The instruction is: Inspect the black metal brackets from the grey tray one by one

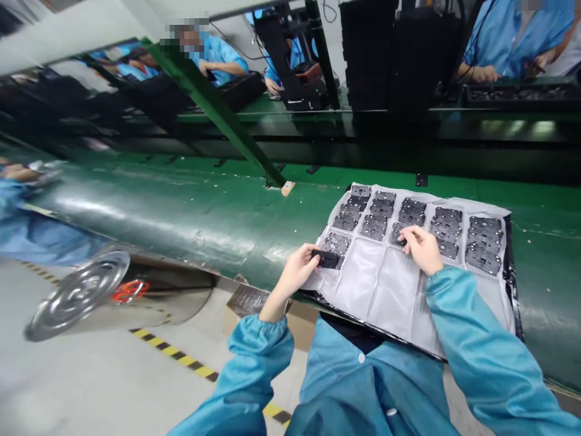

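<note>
My left hand pinches a black flat part, rectangular and with small holes, at the tray's left side. Under and behind it, more dark flat parts lie in the near-left compartment. My right hand is over the middle column, thumb and fingers closed at the edge of another dark flat part; its fingertips partly cover that piece. The tray is black and lined with a white, pocketed sheet. Overlapping dark parts fill several far compartments, such as the right-hand stack.
The tray overhangs the green bench's front edge, close to my body. A green slanted post rises behind. Black equipment and co-workers in blue stand across the bench. At lower left are a metal bin with a tilted lid and a cardboard box.
</note>
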`<state>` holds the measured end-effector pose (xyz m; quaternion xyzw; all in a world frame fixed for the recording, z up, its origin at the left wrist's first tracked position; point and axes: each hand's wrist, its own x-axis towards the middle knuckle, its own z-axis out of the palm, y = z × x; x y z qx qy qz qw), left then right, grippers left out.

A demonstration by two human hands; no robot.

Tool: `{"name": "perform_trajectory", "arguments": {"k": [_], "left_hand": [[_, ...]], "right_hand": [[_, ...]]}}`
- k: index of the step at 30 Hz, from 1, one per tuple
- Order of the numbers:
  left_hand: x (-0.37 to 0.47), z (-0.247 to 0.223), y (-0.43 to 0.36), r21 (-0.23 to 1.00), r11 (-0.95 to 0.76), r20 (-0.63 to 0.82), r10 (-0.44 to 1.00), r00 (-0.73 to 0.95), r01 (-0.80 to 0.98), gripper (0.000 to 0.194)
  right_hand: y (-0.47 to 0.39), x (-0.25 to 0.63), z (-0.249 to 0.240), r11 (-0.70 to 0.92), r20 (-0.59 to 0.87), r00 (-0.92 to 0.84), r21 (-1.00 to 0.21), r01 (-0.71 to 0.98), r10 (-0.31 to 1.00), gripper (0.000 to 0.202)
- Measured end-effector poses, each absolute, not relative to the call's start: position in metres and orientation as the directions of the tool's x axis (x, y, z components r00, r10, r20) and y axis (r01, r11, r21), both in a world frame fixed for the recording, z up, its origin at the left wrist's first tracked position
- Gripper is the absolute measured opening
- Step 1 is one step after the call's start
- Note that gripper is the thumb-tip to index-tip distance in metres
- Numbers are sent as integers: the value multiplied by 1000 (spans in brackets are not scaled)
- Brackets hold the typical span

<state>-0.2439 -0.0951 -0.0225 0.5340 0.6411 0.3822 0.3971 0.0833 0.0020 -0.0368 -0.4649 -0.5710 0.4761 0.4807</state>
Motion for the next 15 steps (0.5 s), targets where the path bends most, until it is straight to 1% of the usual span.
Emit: {"name": "perform_trajectory", "arguments": {"k": [4,6,8,10,12,15], "left_hand": [[-259,-16,-106,886,141,-157,988,-1,442,30],[-261,-12,-110,836,94,-149,987,59,541,30],[-258,-5,-111,724,-13,-99,988,122,690,26],[-251,3,-107,570,-166,-19,976,215,805,25],[-242,8,-102,442,-297,20,947,322,846,33],[-234,9,-94,352,-402,-27,898,438,845,48]], "right_hand": [[4,84,-44,95,87,-98,-992,85,991,35],[7,83,-46,82,76,-83,-994,77,994,36],[8,82,-46,71,64,-85,-994,81,994,35],[9,82,-45,66,56,-102,-993,98,993,33],[8,81,-44,72,57,-120,-990,125,991,30],[6,81,-42,108,84,-137,-979,176,987,26]]}}
